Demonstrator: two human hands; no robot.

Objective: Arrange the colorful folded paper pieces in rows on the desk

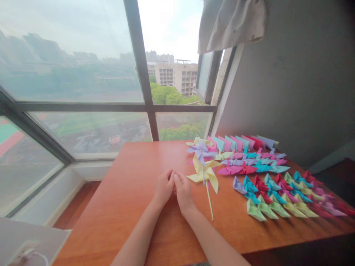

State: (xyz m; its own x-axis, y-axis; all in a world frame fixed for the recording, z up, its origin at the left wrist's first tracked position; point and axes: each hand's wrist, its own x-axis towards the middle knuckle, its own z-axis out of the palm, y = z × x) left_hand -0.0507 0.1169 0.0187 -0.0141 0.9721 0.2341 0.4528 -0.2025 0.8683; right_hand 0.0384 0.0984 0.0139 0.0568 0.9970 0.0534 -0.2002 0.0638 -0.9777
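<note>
My left hand (pixel 163 186) and my right hand (pixel 183 190) rest together over the wooden table, fingers curled and touching at the thumbs and fingertips. Nothing shows between them, though the palms are turned out of sight. Just right of my right hand lies a pale yellow paper pinwheel (pixel 203 170) on a thin yellow stick (pixel 209 201). Behind it is a lilac paper pinwheel (pixel 201 149), overlapping it. Another pale yellow pinwheel (pixel 200 141) lies farther back, partly covered.
Rows of folded paper boats (pixel 274 210) and paper cranes (pixel 235 170) fill the right of the wooden table (pixel 111 221). Several folded paper pieces (pixel 241 143) stand in a back row. Windows (pixel 83 122) rise beyond the table, one pane open; a curtain (pixel 233 22) hangs above.
</note>
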